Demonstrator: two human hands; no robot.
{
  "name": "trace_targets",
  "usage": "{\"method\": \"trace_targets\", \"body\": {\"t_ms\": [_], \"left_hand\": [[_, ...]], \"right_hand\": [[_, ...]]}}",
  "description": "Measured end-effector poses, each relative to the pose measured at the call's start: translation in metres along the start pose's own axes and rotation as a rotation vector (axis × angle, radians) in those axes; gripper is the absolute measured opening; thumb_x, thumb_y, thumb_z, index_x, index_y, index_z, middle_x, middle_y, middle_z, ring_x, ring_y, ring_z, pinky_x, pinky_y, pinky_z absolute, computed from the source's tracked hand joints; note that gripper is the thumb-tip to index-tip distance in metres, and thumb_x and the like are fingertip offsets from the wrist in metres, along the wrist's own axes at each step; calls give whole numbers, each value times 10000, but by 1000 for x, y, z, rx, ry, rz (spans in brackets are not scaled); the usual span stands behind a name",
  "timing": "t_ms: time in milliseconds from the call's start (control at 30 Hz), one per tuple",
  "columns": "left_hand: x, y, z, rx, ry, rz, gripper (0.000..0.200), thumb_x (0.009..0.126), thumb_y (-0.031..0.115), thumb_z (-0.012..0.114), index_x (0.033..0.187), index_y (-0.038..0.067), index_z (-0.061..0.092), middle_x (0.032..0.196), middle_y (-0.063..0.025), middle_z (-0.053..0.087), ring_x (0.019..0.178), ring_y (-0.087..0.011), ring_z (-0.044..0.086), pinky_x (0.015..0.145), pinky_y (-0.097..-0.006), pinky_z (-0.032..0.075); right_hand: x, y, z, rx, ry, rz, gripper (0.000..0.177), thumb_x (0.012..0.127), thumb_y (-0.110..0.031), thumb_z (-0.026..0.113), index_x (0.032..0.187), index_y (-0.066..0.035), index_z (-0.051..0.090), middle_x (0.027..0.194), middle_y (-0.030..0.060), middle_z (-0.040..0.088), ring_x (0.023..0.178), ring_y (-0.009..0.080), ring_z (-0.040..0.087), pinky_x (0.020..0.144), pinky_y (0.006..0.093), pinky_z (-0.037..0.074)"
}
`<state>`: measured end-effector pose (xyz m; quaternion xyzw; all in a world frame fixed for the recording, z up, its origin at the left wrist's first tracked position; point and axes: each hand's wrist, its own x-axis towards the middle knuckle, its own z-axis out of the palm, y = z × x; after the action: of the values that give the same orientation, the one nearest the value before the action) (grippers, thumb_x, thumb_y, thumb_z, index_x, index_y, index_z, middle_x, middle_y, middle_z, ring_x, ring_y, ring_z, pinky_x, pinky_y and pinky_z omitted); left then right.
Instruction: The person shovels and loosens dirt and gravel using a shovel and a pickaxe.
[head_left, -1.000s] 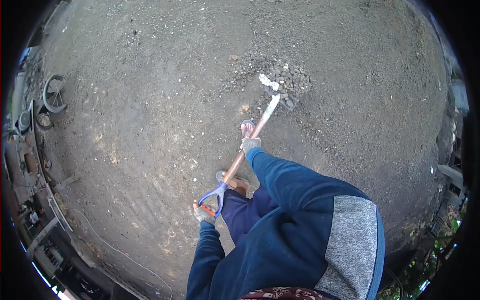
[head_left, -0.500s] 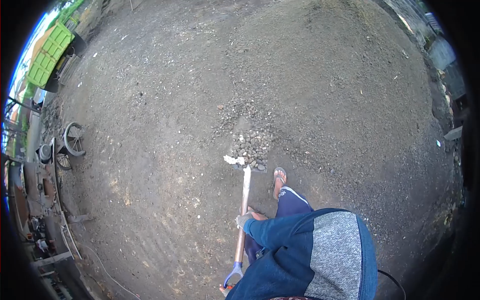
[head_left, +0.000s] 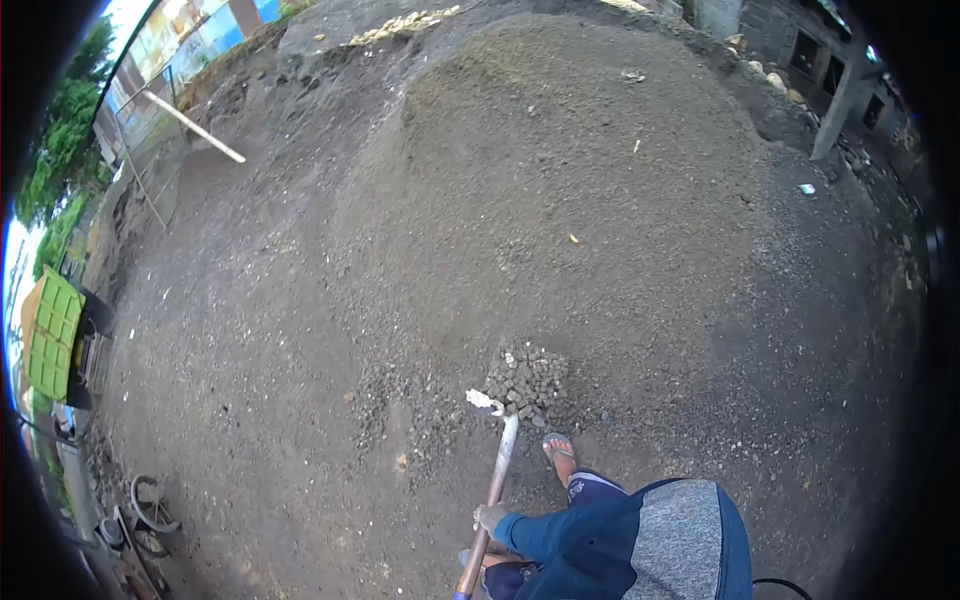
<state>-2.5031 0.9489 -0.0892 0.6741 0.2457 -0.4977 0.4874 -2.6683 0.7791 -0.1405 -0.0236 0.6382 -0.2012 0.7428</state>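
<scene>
My right hand (head_left: 490, 517), in a grey glove, is closed around the middle of the shovel's shaft (head_left: 503, 462). A heap of grey stones (head_left: 528, 378) covers the shovel's blade, and a whitish patch (head_left: 483, 401) shows at its left corner. The shaft slants down to the bottom edge of the view, where the start of its blue handle is cut off. My left hand is out of view below. Just right of the shaft, my sandalled foot (head_left: 560, 450) stands on the gravelly ground.
A large mound of fine dark gravel (head_left: 560, 160) rises ahead. On the left are a green truck bed (head_left: 52, 335) and a wheel (head_left: 153, 503). A pale pole (head_left: 195, 125) leans at upper left, and a post (head_left: 842, 105) stands by a block wall at upper right.
My view has tilted up and turned right toward the mound. The stone-laden shovel now appears lower, in front of the mound, and its handle with my left hand has left the frame.
</scene>
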Motion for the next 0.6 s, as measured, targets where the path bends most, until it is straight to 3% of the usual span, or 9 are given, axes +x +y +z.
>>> {"method": "trace_targets", "body": {"t_ms": [33,133,167,200,267,300,367,433,600], "left_hand": [[8,0,49,25,-134,-13,578,845,688,412,698,137,509,583,-49,514,504,-245,499,509,-420,430],[6,-14,262,-5,-716,-133,595,848,694,401,697,132,523,587,-56,526,511,-253,511,522,-429,442],[-50,-22,381,-38,-1050,-240,608,866,687,381,708,128,559,572,-76,550,510,-274,525,546,-461,451],[-159,-30,479,-77,-1180,-302,587,905,642,374,685,127,548,558,-78,541,497,-274,519,587,-471,461],[-356,-33,564,-51,-1465,-326,375,955,426,502,768,106,563,666,-81,579,578,-269,557,681,-460,488],[-442,-26,566,1,-1620,-94,226,927,308,597,860,95,563,729,-71,585,637,-239,583,682,-423,506],[-533,-13,551,123,-1868,66,192,908,250,636,926,77,554,752,-62,581,625,-203,592,640,-370,518],[-546,4,517,309,-1928,118,231,865,219,681,954,61,538,760,-52,578,609,-162,591,584,-320,512],[-384,21,422,877,-1773,316,325,786,231,703,979,16,554,717,-78,587,609,-189,611,562,-325,503]], "right_hand": [[-4,-82,-26,178,-82,-156,193,918,-151,545,795,-11,593,693,122,632,555,228,624,518,400,506],[-27,-371,-155,382,325,-826,70,866,-37,524,835,26,525,591,76,550,440,171,552,374,312,431],[-69,-470,-213,402,335,-1047,81,861,-55,537,833,20,526,592,76,554,434,169,545,374,319,430],[-144,-550,-257,450,315,-1196,81,858,-54,530,830,22,536,603,88,572,433,182,551,372,328,429],[-257,-669,-359,268,460,-1278,114,856,-131,571,814,-26,579,590,66,562,501,219,588,482,371,471],[-280,-721,-420,107,508,-1332,128,859,-167,587,805,-51,581,650,38,564,629,213,604,606,373,486],[-366,-697,-440,56,273,-1218,74,865,-137,587,828,-73,579,749,30,574,730,210,594,672,378,479],[-346,-649,-450,306,118,-1303,27,872,-109,585,872,-88,568,814,36,567,748,207,576,659,383,480],[-176,-444,-430,638,140,-1053,74,901,-176,557,896,-129,500,715,43,559,634,246,582,579,432,529]]}}
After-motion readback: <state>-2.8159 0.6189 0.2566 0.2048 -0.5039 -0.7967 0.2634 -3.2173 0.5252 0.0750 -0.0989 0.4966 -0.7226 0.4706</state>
